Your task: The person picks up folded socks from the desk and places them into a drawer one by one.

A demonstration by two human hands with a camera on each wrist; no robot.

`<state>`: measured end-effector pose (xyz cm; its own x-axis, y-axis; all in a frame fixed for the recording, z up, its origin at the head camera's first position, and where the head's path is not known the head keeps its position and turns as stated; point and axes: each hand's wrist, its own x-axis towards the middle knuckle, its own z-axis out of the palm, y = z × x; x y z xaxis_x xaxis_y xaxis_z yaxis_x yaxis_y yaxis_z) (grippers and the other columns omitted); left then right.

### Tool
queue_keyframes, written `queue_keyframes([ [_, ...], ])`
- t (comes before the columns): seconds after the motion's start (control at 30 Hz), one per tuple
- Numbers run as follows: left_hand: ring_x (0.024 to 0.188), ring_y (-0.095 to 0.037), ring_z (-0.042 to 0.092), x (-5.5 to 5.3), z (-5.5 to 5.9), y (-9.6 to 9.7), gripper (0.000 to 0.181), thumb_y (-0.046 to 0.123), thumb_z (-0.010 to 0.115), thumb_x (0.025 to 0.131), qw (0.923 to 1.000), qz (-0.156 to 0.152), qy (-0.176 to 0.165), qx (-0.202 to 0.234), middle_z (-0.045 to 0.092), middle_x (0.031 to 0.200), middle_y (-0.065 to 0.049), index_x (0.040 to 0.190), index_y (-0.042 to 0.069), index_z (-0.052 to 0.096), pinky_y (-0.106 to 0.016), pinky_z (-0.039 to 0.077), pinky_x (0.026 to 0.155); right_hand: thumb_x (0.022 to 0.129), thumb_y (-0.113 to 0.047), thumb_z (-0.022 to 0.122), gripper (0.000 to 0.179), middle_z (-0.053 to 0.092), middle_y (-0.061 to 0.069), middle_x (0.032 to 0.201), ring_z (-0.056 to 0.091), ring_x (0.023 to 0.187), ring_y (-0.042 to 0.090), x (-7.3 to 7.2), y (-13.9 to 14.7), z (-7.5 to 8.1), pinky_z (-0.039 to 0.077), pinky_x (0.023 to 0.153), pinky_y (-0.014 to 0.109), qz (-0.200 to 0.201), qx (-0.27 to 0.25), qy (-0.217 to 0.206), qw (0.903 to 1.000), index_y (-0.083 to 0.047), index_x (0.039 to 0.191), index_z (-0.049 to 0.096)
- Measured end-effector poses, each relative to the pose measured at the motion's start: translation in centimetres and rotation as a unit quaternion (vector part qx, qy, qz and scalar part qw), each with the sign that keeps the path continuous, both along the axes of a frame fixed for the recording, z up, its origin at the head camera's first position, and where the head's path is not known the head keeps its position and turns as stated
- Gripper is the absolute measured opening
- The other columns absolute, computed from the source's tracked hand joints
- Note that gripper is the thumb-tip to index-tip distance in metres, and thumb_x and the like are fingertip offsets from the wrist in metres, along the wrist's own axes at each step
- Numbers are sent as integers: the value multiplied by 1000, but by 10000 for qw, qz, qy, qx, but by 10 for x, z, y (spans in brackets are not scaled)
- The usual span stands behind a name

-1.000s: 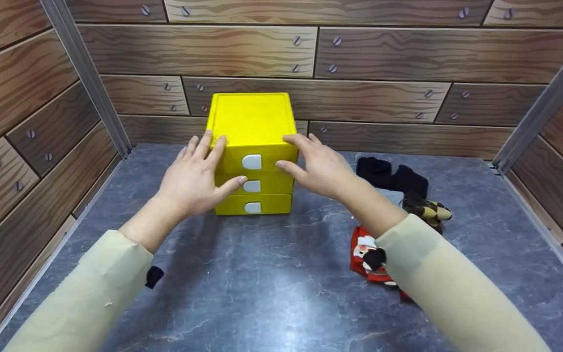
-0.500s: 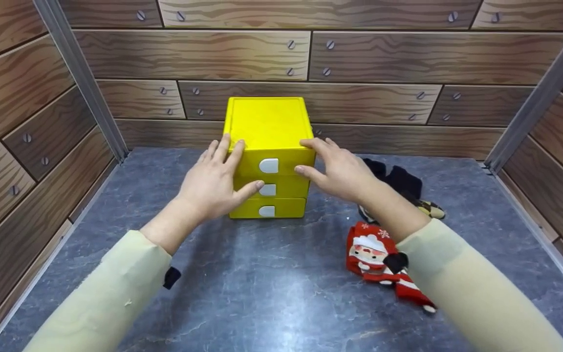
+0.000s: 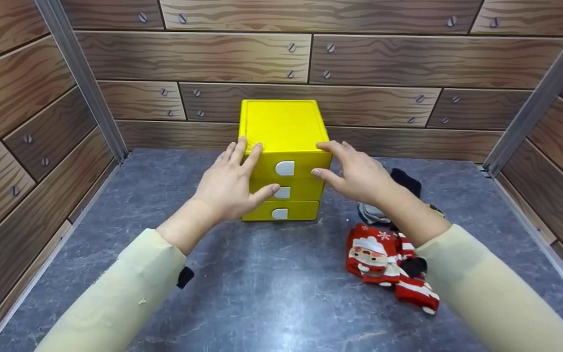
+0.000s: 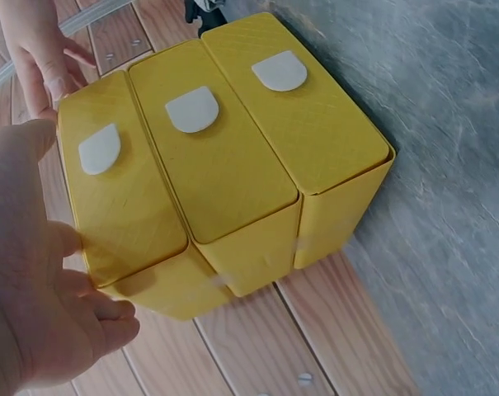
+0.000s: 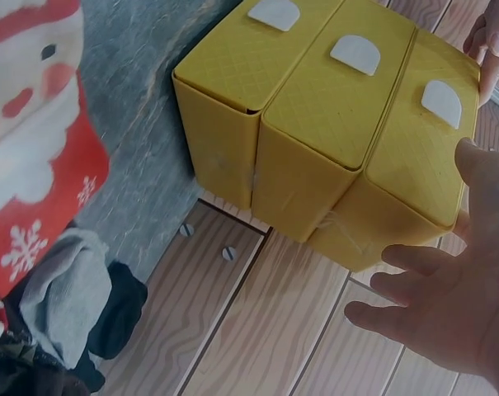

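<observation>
A yellow three-drawer box with white rounded handles stands upright on the grey marbled tabletop, all its drawers closed in. My left hand lies at the box's upper left front edge, fingers extended and thumb stretched across the middle drawer front. At the upper right front corner is my right hand, its index fingertip on the top edge and its thumb by the top drawer's front. In the right wrist view the remaining right-hand fingers extend loosely beside the box's side wall.
Red Santa-patterned socks lie right of the box, near my right sleeve. Behind them are a grey sock and a black sock, partly covered by my right forearm. Wood-patterned walls enclose the back and sides.
The yellow drawer box has slid to the right along the tabletop, both hands moving with it and keeping their places on it. My right forearm now covers more of the dark socks.
</observation>
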<state>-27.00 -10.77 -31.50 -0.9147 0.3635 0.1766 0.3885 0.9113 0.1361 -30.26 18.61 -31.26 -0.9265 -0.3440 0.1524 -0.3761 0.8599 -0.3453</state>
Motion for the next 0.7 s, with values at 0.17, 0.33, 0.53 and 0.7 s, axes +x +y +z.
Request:
queue_keyframes([
  [0.17, 160, -42, 17, 1, 2, 9, 98, 77, 41, 101, 9999, -101, 53, -13, 8, 176, -22, 172, 14, 17, -51, 21, 128, 103, -68, 53, 74, 36, 11, 170, 26, 158, 41, 3, 10, 3, 26, 118, 73, -66, 51, 36, 10000, -30, 164, 38],
  [0.33, 160, -42, 18, 2, 2, 15, 98, 78, 41, 101, 9999, -128, 50, -20, 8, 176, -22, 172, 15, 17, -51, 22, 127, 103, -70, 53, 75, 34, 13, 171, 25, 158, 41, 6, 17, 4, 26, 118, 73, -81, 118, 52, 9999, -29, 164, 39],
  [0.53, 160, -42, 17, 4, 2, 22, 98, 79, 39, 101, 9997, -221, 42, -31, 7, 176, -22, 172, 15, 17, -51, 21, 127, 103, -69, 52, 75, 34, 16, 171, 26, 158, 43, 8, 25, 3, 27, 117, 75, -89, 199, 98, 9997, -26, 164, 40],
  [0.7, 160, -42, 18, 5, 1, 28, 97, 78, 39, 101, 9996, -256, 75, -62, 8, 176, -22, 172, 16, 18, -50, 22, 127, 103, -70, 52, 76, 34, 16, 170, 27, 157, 44, 11, 30, 3, 27, 115, 76, -107, 184, 70, 9997, -27, 164, 40],
])
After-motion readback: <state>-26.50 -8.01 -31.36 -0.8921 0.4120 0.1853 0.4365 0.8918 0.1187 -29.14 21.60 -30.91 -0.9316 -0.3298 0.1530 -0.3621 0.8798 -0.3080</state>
